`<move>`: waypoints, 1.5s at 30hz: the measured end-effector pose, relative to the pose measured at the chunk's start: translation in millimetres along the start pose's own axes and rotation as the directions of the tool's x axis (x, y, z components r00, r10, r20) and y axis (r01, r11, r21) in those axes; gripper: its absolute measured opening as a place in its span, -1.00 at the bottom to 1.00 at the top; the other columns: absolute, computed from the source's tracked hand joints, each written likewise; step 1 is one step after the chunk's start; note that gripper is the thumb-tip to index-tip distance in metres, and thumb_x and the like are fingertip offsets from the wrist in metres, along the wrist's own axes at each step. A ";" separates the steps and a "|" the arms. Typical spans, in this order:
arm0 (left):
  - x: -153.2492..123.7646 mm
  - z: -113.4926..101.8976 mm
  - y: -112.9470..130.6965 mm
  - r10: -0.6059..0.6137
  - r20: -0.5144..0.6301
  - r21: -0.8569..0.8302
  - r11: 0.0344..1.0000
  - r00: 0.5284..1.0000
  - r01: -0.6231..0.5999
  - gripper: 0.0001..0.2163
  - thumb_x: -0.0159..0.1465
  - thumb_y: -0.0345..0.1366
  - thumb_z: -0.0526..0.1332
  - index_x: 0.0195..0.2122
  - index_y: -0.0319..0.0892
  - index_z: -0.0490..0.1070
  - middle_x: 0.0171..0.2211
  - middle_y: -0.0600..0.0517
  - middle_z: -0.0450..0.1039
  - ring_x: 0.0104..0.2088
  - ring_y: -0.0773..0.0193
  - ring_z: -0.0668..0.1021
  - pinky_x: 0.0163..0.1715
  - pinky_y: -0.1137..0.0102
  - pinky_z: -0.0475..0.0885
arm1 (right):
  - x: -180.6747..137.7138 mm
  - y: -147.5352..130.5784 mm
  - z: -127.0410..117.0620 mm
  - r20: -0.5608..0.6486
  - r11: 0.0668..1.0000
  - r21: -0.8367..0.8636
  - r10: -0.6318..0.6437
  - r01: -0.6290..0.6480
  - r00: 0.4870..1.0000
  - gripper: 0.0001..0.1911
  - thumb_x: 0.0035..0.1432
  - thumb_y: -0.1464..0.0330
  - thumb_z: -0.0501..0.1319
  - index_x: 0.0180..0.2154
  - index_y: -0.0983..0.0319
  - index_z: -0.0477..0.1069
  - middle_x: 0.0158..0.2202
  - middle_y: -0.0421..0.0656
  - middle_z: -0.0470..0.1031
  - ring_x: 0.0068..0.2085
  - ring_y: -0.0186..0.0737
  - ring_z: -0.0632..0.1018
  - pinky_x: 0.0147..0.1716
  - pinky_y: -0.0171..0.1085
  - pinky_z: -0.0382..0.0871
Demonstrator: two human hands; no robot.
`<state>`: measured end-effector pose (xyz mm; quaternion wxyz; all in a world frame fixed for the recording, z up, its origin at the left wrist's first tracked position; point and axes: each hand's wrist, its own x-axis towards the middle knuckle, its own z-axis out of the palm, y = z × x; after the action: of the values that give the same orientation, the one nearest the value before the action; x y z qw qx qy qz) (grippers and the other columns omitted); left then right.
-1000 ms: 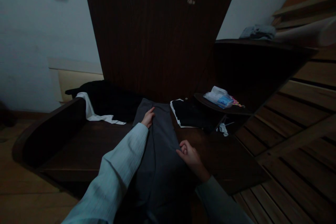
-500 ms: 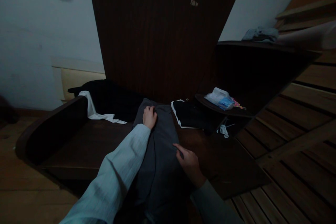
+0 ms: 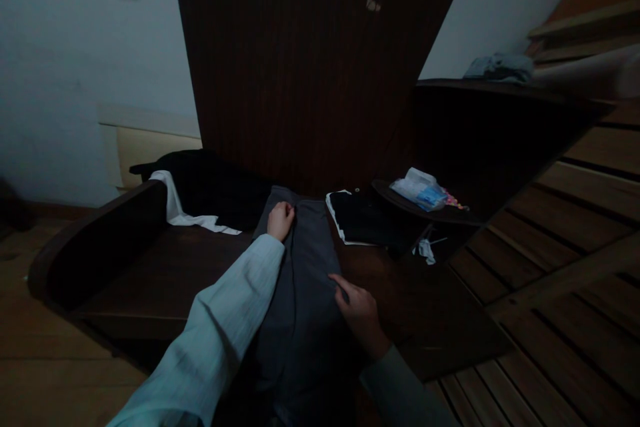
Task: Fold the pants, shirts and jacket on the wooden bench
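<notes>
Dim room, little light. A grey garment [image 3: 305, 280] lay lengthwise on a dark wooden surface [image 3: 165, 267], running from the person's body towards a tall dark wooden panel [image 3: 310, 67] at the back.

Left hand [image 3: 281, 220], in a pale sleeve, rested on the far end of the garment, fingers curled in loosely. It was too dim to tell whether any fabric was pinched.

Right hand [image 3: 359, 312] lay palm down on the garment's near right edge, its forefinger stretched along the hem and the other fingers half folded. It pressed on the cloth and had nothing clasped.

Left of the garment was a heap of black clothing [image 3: 210, 183] with a white cloth [image 3: 175, 213] draped at its side. Just right of the far end sat a folded black piece with a white border [image 3: 363, 217]. Beyond that, a small round ledge [image 3: 450, 213] carried a pale plastic packet [image 3: 417, 188]. A bundle of folded cloth [image 3: 500, 67] sat on top of a dark cabinet [image 3: 500, 133] at the right. The floor [image 3: 575, 320] there was slatted wood.
</notes>
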<state>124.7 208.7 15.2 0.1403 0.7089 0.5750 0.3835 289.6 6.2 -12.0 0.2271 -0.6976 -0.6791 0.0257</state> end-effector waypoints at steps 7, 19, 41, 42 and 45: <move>-1.5 10.1 -2.8 -0.039 0.076 -0.200 0.978 0.996 0.054 -0.93 0.08 -0.43 0.12 -0.52 -0.18 0.31 -0.39 -0.10 0.40 -0.21 0.10 0.44 -0.11 0.31 0.24 | -1.8 -2.1 -0.4 0.009 1.000 0.018 -0.002 0.001 1.000 -0.64 0.08 0.42 0.00 -0.10 0.13 0.39 -0.22 -0.16 0.52 -0.28 -0.28 0.54 -0.30 -0.36 0.36; -25.0 -92.5 -13.3 0.050 0.310 -0.037 0.998 0.949 -0.040 -0.91 0.03 -0.28 0.20 -0.44 -0.13 0.43 -0.37 -0.03 0.48 -0.27 0.15 0.49 -0.25 0.44 0.29 | 20.5 21.9 -17.5 0.233 0.848 0.482 0.119 -0.221 0.965 -0.49 -0.05 0.22 0.12 -0.04 0.30 0.25 -0.53 -0.27 0.37 -0.59 -0.40 0.36 -0.60 -0.41 0.22; -59.3 -113.4 -10.5 -0.031 0.622 -0.540 0.707 0.782 0.457 -0.74 -0.09 -0.18 0.31 -0.43 -0.25 0.42 -0.46 0.02 0.50 -0.45 0.26 0.50 -0.40 0.42 0.40 | 105.2 2.6 -54.0 0.482 0.624 0.708 -0.082 -0.332 0.872 -0.92 -0.20 0.44 0.22 -0.53 0.34 0.41 -0.58 -0.23 0.45 -0.51 -0.36 0.44 -0.48 -0.38 0.31; -46.0 -110.3 -4.9 -0.042 0.579 -0.585 0.675 0.815 0.450 -0.75 -0.05 -0.20 0.30 -0.41 -0.25 0.41 -0.46 0.01 0.49 -0.46 0.27 0.50 -0.41 0.42 0.40 | 119.4 -0.1 -59.7 0.441 0.622 0.719 -0.064 -0.309 0.895 -0.93 -0.17 0.46 0.19 -0.52 0.35 0.40 -0.57 -0.22 0.46 -0.52 -0.37 0.44 -0.48 -0.39 0.31; 1.3 -100.5 12.4 -0.094 0.392 -0.656 0.669 0.915 0.350 -0.77 0.05 -0.21 0.23 -0.37 -0.29 0.37 -0.48 0.00 0.46 -0.51 0.32 0.48 -0.47 0.44 0.40 | 167.5 -8.3 -73.1 0.246 0.675 0.712 0.017 -0.193 0.969 -0.94 -0.10 0.50 0.14 -0.50 0.36 0.39 -0.56 -0.21 0.45 -0.54 -0.42 0.42 -0.51 -0.43 0.29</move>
<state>62.6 181.9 90.6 0.5431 0.5748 0.4324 0.4331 319.8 146.0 102.0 0.4081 -0.5796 -0.5915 0.3842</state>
